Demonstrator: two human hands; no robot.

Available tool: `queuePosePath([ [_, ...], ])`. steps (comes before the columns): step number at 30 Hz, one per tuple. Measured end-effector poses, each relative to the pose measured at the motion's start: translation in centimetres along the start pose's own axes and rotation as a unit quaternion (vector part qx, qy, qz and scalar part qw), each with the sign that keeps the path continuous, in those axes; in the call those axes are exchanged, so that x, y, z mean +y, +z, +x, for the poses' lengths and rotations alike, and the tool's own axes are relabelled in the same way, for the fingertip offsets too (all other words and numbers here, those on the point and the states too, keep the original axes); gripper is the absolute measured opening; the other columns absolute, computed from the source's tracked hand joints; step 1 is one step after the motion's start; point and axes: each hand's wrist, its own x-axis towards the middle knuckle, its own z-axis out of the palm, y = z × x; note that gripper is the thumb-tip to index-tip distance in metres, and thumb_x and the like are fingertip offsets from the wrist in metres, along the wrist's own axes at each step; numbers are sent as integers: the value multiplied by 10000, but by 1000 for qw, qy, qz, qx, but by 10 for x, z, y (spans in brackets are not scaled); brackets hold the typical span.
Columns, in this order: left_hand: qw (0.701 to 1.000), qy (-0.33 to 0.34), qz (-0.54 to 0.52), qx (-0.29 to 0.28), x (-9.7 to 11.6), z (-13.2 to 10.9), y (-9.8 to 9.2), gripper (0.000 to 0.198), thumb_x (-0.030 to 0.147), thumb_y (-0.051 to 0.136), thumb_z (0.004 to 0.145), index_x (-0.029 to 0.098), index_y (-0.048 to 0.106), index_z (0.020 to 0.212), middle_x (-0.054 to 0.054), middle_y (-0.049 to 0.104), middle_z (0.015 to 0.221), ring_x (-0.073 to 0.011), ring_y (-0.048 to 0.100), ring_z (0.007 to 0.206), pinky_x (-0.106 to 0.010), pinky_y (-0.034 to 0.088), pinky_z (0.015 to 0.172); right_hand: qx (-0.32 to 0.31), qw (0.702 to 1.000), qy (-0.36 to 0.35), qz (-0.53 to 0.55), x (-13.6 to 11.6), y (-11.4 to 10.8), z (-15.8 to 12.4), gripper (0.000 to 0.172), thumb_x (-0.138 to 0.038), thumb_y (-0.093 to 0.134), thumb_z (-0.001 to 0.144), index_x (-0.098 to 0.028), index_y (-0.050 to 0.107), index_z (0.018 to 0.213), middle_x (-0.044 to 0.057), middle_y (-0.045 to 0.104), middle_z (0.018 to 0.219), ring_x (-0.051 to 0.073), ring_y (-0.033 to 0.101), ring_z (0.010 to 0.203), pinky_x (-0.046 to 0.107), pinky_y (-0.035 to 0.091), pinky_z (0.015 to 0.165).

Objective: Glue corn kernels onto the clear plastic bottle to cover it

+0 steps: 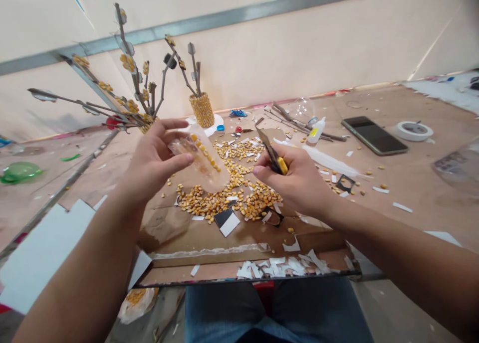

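Note:
My left hand (151, 156) is closed around a clear plastic piece, a cut bottle by its look (214, 180), with rows of yellow corn kernels stuck along it. It is held tilted above the table, and its far end is partly hidden by my fingers. In my right hand (299, 181) is a utility knife (270, 146) with a yellow and dark handle, its blade pointing up and away. Beneath both hands lies a spread pile of loose corn kernels (204, 203) mixed with white paper scraps on brown cardboard (179, 233).
Behind stand a kernel-covered cup (202, 109) with twigs and branches (138, 79) bearing kernel flowers. To the right are a glue bottle (317, 130), a phone (374, 135) and a tape roll (414, 131). Paper scraps (277, 267) line the front edge; a green plastic piece (21, 172) lies left.

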Motion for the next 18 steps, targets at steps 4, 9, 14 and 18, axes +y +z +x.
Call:
queuePosePath([
  [4, 985, 9, 167, 33, -3, 8, -29, 703, 270, 955, 645, 279, 653, 1280, -69, 715, 1166, -224, 654, 862, -319, 508, 672, -6, 1000, 14, -13, 5, 1, 3, 145, -316, 686, 855, -207, 637, 772, -29, 558, 662, 138, 441, 631, 301, 330, 609],
  [9, 968, 7, 250, 9, -12, 11, -37, 709, 267, 931, 644, 221, 667, 1300, -80, 710, 1109, -257, 644, 905, -355, 513, 750, -17, 999, 9, -26, 8, 2, 2, 176, -341, 677, 873, -208, 626, 769, -19, 570, 668, 151, 476, 657, 305, 357, 629],
  [14, 959, 7, 281, -29, -7, 9, -40, 707, 336, 919, 678, 203, 660, 1322, -112, 710, 1199, -311, 658, 1056, -417, 529, 887, -23, 999, 8, -32, 7, 1, 2, 184, -356, 661, 878, -202, 628, 782, -20, 566, 678, 146, 478, 646, 305, 359, 619],
  [18, 961, 31, 273, -45, -2, 8, -42, 744, 380, 938, 699, 226, 647, 1366, -89, 693, 1316, -344, 624, 1177, -469, 492, 1010, -26, 999, 7, -34, 7, 1, 3, 186, -355, 660, 880, -204, 627, 777, -25, 563, 674, 143, 479, 646, 304, 358, 622],
])
